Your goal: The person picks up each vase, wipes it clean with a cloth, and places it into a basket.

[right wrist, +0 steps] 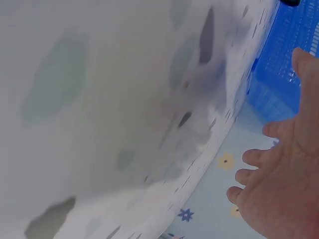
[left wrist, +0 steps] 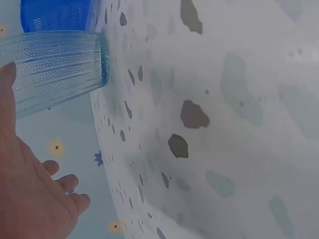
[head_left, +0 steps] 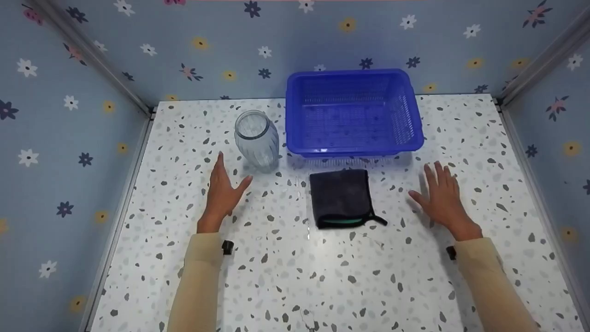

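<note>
A ribbed clear glass jar point(head_left: 257, 138) stands upright on the speckled table point(head_left: 286, 276), left of a blue plastic basket point(head_left: 352, 113). A folded dark cloth point(head_left: 342, 197) with a green edge lies in front of the basket. My left hand point(head_left: 222, 191) lies open and flat on the table just in front of the jar point(left wrist: 52, 67), holding nothing; the left wrist view shows its fingers point(left wrist: 65, 186) spread. My right hand point(head_left: 441, 193) rests open on the table to the right of the cloth, near the basket point(right wrist: 286, 64), its fingers point(right wrist: 249, 174) straight.
Floral blue walls point(head_left: 69, 115) close in the table on the left, back and right. The basket looks empty and sits near the back wall. Bare speckled tabletop stretches toward the near edge.
</note>
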`<state>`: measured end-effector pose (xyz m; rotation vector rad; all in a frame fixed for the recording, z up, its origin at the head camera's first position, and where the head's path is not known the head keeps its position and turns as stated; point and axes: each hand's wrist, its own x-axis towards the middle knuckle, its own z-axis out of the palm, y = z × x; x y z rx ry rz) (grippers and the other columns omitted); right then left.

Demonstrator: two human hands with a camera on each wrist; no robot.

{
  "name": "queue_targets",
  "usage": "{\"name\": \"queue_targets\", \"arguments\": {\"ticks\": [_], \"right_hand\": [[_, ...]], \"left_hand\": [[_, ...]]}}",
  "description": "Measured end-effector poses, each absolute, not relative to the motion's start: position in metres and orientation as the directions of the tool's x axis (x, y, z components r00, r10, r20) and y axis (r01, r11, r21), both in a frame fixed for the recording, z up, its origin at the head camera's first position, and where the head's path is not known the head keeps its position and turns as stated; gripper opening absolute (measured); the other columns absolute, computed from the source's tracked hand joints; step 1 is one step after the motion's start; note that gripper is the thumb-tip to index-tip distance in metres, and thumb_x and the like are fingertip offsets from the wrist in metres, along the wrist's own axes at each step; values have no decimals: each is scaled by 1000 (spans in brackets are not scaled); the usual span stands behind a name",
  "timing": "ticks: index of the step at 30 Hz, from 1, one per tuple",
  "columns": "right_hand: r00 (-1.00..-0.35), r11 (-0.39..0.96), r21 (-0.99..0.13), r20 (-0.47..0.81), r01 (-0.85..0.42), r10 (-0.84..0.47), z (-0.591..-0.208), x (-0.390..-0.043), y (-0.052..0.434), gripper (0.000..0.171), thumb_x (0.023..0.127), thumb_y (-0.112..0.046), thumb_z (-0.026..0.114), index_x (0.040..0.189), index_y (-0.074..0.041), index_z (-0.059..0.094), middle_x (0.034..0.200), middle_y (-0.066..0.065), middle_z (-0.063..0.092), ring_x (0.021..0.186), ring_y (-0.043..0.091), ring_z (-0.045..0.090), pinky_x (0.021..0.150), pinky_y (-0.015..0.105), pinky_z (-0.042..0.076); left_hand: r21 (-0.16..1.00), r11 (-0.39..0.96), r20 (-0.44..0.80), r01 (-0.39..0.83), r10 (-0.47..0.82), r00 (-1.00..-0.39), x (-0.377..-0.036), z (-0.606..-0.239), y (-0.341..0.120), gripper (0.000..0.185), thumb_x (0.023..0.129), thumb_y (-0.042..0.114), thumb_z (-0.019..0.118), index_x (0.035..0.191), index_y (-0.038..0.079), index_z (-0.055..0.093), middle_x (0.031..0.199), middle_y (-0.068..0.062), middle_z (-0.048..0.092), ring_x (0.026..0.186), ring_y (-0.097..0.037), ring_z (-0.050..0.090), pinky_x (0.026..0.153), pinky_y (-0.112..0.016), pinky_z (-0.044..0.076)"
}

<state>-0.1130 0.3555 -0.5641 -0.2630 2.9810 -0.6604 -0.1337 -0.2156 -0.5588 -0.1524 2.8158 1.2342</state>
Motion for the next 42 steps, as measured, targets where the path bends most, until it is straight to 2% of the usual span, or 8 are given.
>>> {"name": "queue_targets", "arguments": {"ticks": [6,15,19,25,30,35,42], "right_hand": [[-971,876,-426,26,-226,-238,-564,-109,329,82,102,-27,68,161,10,25,166,41,16,152,63,11,121,75,10],[-945,846,-432,45,-312,-325,-561,-104,289,79,104,-25,70,161,10,27,166,38,22,152,57,21,122,70,17],[-927,825,-433,80,-364,-367,-559,-102,270,79,102,-25,72,160,9,31,164,37,28,151,55,29,121,68,24],[-904,793,-444,110,-417,-414,-558,-100,246,78,101,-24,75,159,10,36,161,37,33,147,54,36,118,68,30],[-899,784,-457,96,-421,-427,-557,-99,229,79,100,-26,75,160,7,36,162,35,34,148,53,36,120,66,30],[-895,777,-461,96,-429,-437,-557,-100,216,77,100,-27,75,160,4,38,164,32,34,148,52,36,122,63,29],[-862,753,-432,150,-497,-484,-558,-103,202,74,99,-24,78,157,5,43,161,33,39,145,52,40,120,65,32]], "left_hand": [[834,549,1,-59,-109,-994,-139,-554,-202,110,98,44,74,170,11,-2,178,-11,6,164,-31,7,127,-61,18],[917,398,88,19,-154,-984,-149,-548,-182,112,96,28,80,170,12,-3,177,-8,9,162,-27,12,126,-57,24],[925,379,114,43,-166,-979,-154,-547,-175,113,94,28,82,170,12,-1,177,-10,10,161,-30,14,128,-55,18],[929,365,129,57,-175,-976,-159,-545,-166,114,93,27,83,169,10,0,177,-9,10,161,-30,15,128,-53,19],[934,354,128,54,-190,-973,-163,-543,-159,115,92,26,84,169,9,1,176,-11,10,162,-27,13,129,-53,18],[938,343,117,40,-205,-972,-167,-542,-154,116,91,31,85,169,10,2,176,-16,7,163,-30,9,129,-53,17],[946,318,142,63,-234,-962,-171,-542,-149,112,89,30,86,167,7,8,174,-16,12,160,-34,17,127,-55,23]]}}
